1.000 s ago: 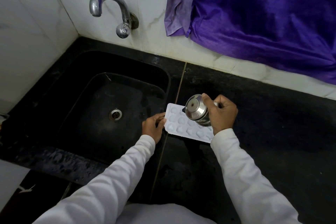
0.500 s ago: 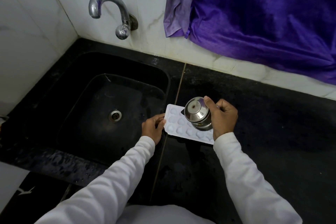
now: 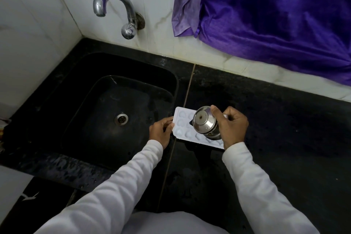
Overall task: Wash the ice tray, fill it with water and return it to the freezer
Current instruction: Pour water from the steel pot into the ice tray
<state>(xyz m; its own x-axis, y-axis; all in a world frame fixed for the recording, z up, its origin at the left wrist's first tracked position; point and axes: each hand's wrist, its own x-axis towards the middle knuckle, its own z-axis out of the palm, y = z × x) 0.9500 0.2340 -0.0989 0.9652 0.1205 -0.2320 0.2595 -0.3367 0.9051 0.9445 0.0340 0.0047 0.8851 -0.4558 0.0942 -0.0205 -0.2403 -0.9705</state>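
- My right hand [image 3: 232, 126] wraps the steel cup [image 3: 206, 123], tipped over the ice tray [image 3: 183, 123] to fill it;
- my left hand [image 3: 161, 132] grips the ice tray's end, steadying it on the counter [image 3: 284, 119] beside the sink [image 3: 98, 104].

Tray [image 3: 182, 125]: white. Cup [image 3: 206, 124]: silver. Tap [image 3: 118, 0]: chrome. Sink [image 3: 133, 64], counter [image 3: 284, 129]: black; counter speckled. Cloth [image 3: 275, 15]: purple. Tiles [image 3: 38, 24]: white w/ grey veins. Sleeves [image 3: 121, 176]: white.
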